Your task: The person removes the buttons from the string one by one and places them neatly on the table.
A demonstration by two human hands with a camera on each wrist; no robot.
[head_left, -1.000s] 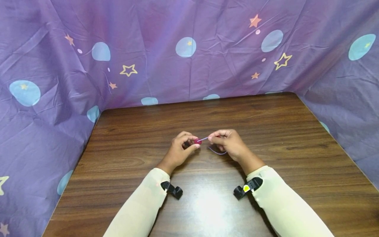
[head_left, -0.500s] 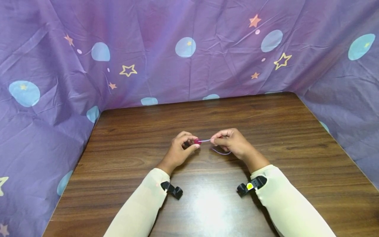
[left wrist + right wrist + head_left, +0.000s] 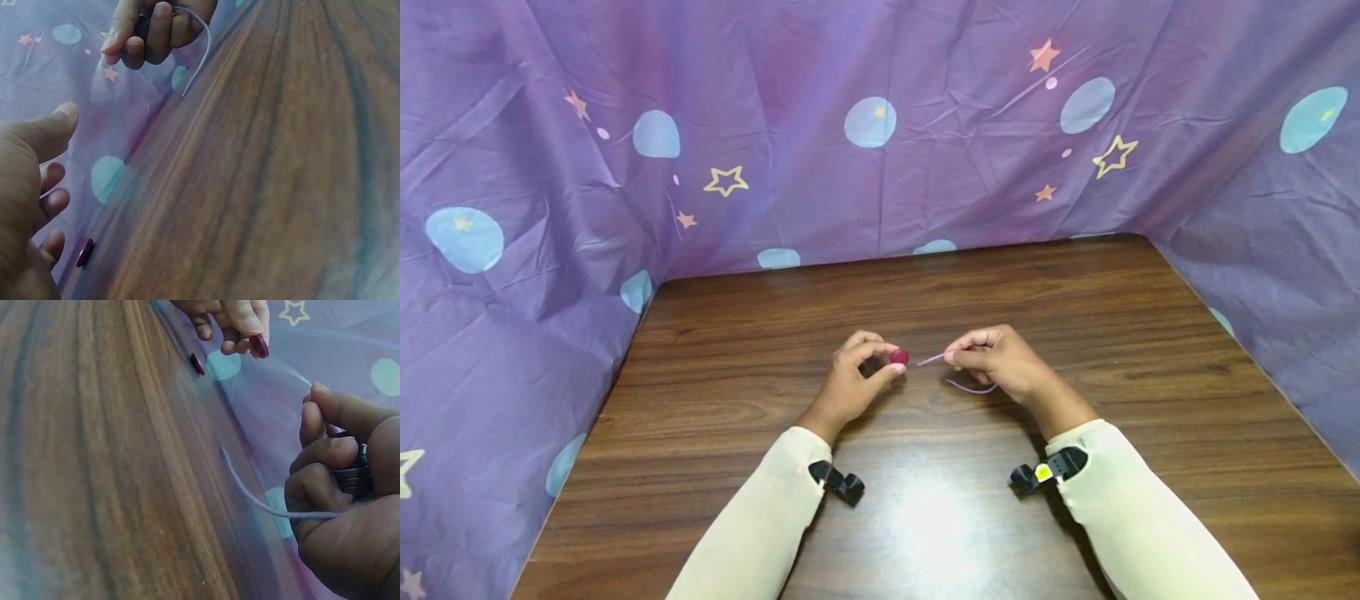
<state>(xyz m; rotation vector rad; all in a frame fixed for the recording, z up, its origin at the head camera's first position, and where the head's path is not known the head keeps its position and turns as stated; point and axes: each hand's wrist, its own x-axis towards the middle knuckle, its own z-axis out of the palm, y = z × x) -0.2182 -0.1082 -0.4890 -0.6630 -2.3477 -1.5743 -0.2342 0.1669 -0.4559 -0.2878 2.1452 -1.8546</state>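
Between thumb and index finger, my left hand (image 3: 848,379) holds a round red button (image 3: 899,357) by its edge. My right hand (image 3: 1000,362) pinches a lavender string (image 3: 931,360), whose short end points toward the button with a small gap between. The other end of the string (image 3: 262,506) hangs from the palm in a curve. In the right wrist view a stack of dark discs (image 3: 353,472) sits inside the right hand's curled fingers. Another dark red disc (image 3: 197,364) shows low beneath the left hand, hidden in the head view.
A brown wood-grain table (image 3: 760,500) lies under both hands, with a bright light reflection near its front. Purple cloth (image 3: 790,100) with stars and blue circles hangs behind and at both sides. Each wrist wears a black camera mount.
My right hand has moved to the right, drawing the string with it. The string's end reached the button before and is now apart from it. The left hand has hardly moved.
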